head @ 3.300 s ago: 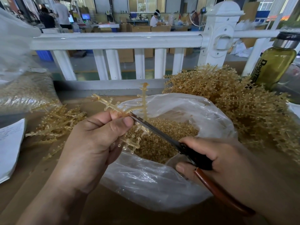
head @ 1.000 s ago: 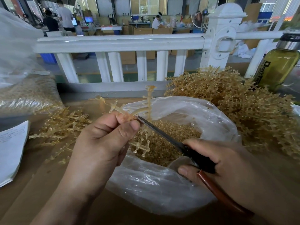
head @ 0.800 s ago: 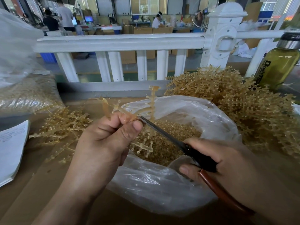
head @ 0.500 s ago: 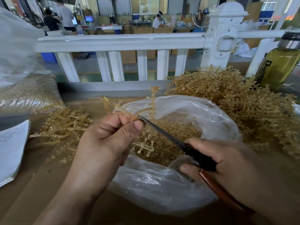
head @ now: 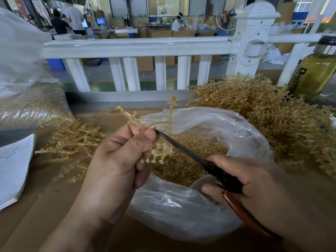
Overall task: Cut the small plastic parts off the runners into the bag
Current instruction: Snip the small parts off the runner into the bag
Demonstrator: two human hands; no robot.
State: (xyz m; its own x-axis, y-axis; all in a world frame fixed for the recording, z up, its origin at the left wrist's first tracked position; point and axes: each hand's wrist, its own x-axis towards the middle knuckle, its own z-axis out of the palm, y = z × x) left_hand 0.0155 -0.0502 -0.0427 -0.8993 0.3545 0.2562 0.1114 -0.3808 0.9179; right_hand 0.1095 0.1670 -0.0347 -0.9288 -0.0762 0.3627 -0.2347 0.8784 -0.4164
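My left hand (head: pixel 116 166) pinches an amber plastic runner (head: pixel 160 124) between thumb and fingers, holding it over the open clear plastic bag (head: pixel 181 211). The runner's lower branch, still carrying small round parts (head: pixel 158 153), hangs over the bag's mouth. My right hand (head: pixel 254 186) grips scissors (head: pixel 196 157) with dark blades and a brown handle. The blade tips sit against the runner right beside my left thumb. Inside the bag lies a heap of cut amber parts (head: pixel 192 153).
A big heap of runners (head: pixel 272 117) lies to the right, behind the bag. Stripped runners (head: pixel 72 142) lie to the left, near a paper sheet (head: pixel 12 166) and a filled bag (head: pixel 31 102). A bottle (head: pixel 314 70) stands far right. A white railing (head: pixel 138 46) runs behind.
The runner has been turned a little in my left hand, so its lower branch of parts now hangs lower and nearer the thumb. The scissors stay at the same spot.
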